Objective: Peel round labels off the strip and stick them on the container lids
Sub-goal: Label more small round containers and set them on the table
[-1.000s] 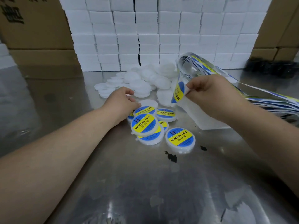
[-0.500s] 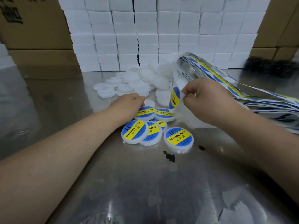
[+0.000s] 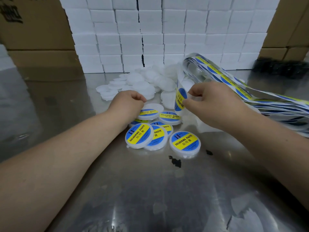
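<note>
**Asker:** What have your hands got?

**Me:** My right hand point(image 3: 214, 104) pinches a round label point(image 3: 180, 99) by its edge, thumb and forefinger closed on it, at the end of the strip point(image 3: 234, 86). I can't tell whether the label is wholly free of the backing. My left hand point(image 3: 128, 101) lies with its fingers curled on the heap of labelled lids point(image 3: 139, 135). Its fingertips are at the rim of a blank lid point(image 3: 153, 107), but I can't tell whether they actually grip it.

**Asker:** So where does the label have to go?

**Me:** To that blank lid. It lies flat at the far edge of the heap, at 9 o'clock from the label and near it, between my two hands. The left hand is the nearer one, right at its rim, and the right hand has only a short trip.

**Asker:** Anything awkward in it?

**Me:** The angle, I'd say. The label hangs on edge, its yellow band running from 12 to 6 and its printed face towards 9 o'clock, while the lid faces up. I reckon the label must tip flat, sticky side down, before it lands.

**Asker:** And farther out?

**Me:** The strip loops up from my right hand and trails off to 3 o'clock across the table point(image 3: 150, 190). At 12 o'clock lies a pile of bare lids point(image 3: 147, 81). Behind it is a wall of white boxes point(image 3: 167, 30) between brown cartons point(image 3: 33, 30).
</note>
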`<state>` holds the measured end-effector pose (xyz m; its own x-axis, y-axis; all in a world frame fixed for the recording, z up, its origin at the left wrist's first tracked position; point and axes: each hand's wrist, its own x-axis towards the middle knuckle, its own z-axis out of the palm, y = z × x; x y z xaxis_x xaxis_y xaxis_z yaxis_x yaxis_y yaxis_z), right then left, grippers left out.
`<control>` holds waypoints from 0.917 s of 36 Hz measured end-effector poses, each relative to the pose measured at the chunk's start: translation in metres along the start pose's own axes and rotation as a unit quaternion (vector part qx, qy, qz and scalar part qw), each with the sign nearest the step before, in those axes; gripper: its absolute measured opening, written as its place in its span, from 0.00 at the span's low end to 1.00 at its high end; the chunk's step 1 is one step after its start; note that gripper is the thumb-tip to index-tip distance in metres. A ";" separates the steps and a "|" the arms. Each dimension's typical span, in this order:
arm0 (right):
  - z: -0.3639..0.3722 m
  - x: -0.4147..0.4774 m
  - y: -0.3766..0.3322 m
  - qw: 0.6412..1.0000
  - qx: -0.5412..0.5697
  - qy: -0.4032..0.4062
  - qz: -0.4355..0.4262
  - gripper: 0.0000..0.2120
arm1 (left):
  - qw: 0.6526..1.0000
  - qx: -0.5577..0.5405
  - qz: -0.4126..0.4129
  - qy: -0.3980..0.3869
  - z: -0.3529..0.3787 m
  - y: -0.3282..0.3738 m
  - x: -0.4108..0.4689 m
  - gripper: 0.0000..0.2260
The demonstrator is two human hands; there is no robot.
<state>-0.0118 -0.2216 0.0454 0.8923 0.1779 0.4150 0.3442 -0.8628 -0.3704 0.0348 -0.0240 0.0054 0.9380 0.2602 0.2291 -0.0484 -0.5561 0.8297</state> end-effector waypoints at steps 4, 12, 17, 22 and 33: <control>0.002 0.001 0.001 1.000 -0.006 0.005 0.005 0.07 | 0.998 -0.050 0.022 -0.035 -0.005 0.009 -0.003 0.10; 0.002 0.001 0.002 1.000 -0.022 0.017 -0.012 0.08 | 0.975 0.168 0.057 -0.132 0.001 0.010 -0.013 0.23; 0.002 0.000 0.001 1.000 -0.019 0.016 -0.015 0.09 | 0.980 0.184 0.049 -0.054 -0.001 0.003 -0.007 0.15; 0.002 0.000 0.001 1.000 -0.016 0.015 -0.017 0.08 | 0.976 0.212 0.022 -0.039 -0.001 0.003 -0.004 0.14; 0.003 0.000 0.000 0.999 -0.021 0.019 -0.020 0.09 | 0.952 0.304 0.014 -0.032 0.000 0.010 -0.005 0.09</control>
<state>-0.0113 -0.2199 0.0426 0.8654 0.1955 0.4614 0.3665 -0.8748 -0.3169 0.0296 -0.0311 0.0125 0.9593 0.2008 0.1984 0.1159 -0.9211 0.3717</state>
